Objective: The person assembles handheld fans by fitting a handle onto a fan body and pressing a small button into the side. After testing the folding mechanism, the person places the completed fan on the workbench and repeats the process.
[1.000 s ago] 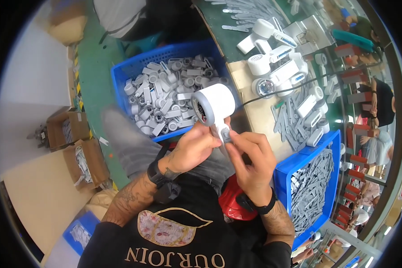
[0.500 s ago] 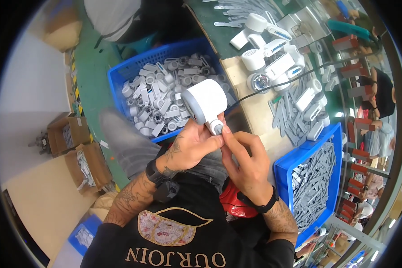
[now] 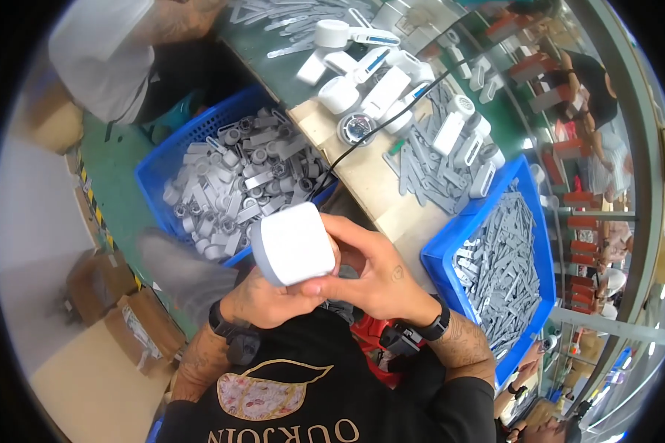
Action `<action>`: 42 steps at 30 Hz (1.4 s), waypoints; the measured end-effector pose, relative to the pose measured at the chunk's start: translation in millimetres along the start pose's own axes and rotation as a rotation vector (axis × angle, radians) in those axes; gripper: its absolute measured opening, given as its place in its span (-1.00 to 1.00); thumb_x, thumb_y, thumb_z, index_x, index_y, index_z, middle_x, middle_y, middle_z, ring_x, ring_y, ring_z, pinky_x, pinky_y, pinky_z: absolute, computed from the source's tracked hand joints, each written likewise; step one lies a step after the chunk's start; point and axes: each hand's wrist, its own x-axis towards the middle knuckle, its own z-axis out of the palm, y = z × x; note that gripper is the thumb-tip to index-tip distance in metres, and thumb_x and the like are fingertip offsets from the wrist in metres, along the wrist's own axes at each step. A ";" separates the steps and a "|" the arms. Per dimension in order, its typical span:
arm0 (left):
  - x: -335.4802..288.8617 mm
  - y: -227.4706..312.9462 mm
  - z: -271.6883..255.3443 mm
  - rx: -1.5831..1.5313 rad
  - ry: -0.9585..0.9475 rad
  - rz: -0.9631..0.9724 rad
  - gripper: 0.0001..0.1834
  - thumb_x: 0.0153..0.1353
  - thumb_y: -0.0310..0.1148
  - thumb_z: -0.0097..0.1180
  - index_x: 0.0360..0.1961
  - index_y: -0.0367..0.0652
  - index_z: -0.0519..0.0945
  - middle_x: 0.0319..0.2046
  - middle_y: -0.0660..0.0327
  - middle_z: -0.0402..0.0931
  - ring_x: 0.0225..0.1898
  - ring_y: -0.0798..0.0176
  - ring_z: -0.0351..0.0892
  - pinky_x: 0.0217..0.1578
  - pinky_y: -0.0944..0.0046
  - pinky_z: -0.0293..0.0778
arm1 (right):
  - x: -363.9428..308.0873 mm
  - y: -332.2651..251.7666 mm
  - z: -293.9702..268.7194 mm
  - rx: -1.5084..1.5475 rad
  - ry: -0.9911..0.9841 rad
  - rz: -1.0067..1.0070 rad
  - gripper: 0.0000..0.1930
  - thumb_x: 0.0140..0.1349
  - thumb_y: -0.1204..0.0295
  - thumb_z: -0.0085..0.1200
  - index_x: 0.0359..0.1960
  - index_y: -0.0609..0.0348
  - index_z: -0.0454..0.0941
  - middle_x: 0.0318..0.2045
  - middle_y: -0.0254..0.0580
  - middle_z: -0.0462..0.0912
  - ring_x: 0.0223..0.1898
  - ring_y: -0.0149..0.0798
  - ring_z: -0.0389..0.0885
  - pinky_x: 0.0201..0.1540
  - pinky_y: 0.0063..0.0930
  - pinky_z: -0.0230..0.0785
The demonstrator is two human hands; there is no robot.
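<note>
A white rounded plastic housing with a grey rim (image 3: pixel 295 244) is held close in front of my body, its smooth white side turned up. My left hand (image 3: pixel 262 301) is closed round its underside. From the right, my right hand (image 3: pixel 377 275) grips the same housing, the thumb near its lower edge and the other fingers behind it. The stem end of the housing is hidden behind the hands and the body of the part. Beyond the hands stands a blue basket (image 3: pixel 151 171) heaped with white and grey plastic parts.
A workbench (image 3: pixel 380 193) at the right bears white handled units (image 3: pixel 384 92), loose grey strips (image 3: pixel 421 159) and a black cable (image 3: pixel 380 127). A blue bin (image 3: pixel 437 260) of grey strips stands right. Cardboard boxes (image 3: pixel 100 284) sit left; another person's arm (image 3: pixel 181 21) is far left.
The housing has come down toward my body and turned, and its stem has gone out of sight. My right hand has shifted from a pinch at the stem to a grip on the housing.
</note>
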 end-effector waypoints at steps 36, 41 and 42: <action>13.4 7.5 -14.1 -0.335 0.490 0.106 -0.46 0.59 -0.25 -0.08 0.47 -0.26 0.23 0.26 -0.08 0.47 0.27 -0.13 0.53 0.31 -0.16 0.45 | -28.8 1.3 12.3 -0.674 0.479 -0.360 -0.71 0.19 0.68 0.15 -0.05 0.24 0.52 -0.19 -0.03 0.62 -0.16 -0.19 0.66 -0.21 -0.31 0.52; 11.3 3.7 -15.7 -0.246 0.524 0.122 -0.46 0.59 -0.27 -0.06 0.47 -0.23 0.21 0.30 -0.14 0.45 0.28 -0.12 0.53 0.30 -0.15 0.46 | -1.1 27.5 37.0 -0.902 0.626 -0.528 -0.61 0.14 0.62 0.37 0.05 0.24 0.69 -0.17 -0.01 0.65 -0.25 -0.08 0.68 -0.23 -0.34 0.54; 10.8 3.1 -15.1 -0.242 0.536 0.127 -0.46 0.58 -0.29 -0.04 0.47 -0.23 0.20 0.30 -0.14 0.45 0.29 -0.13 0.53 0.30 -0.15 0.46 | 2.5 29.4 38.2 -0.868 0.668 -0.515 -0.61 0.13 0.62 0.40 0.04 0.24 0.70 -0.16 -0.02 0.65 -0.26 -0.10 0.69 -0.24 -0.34 0.54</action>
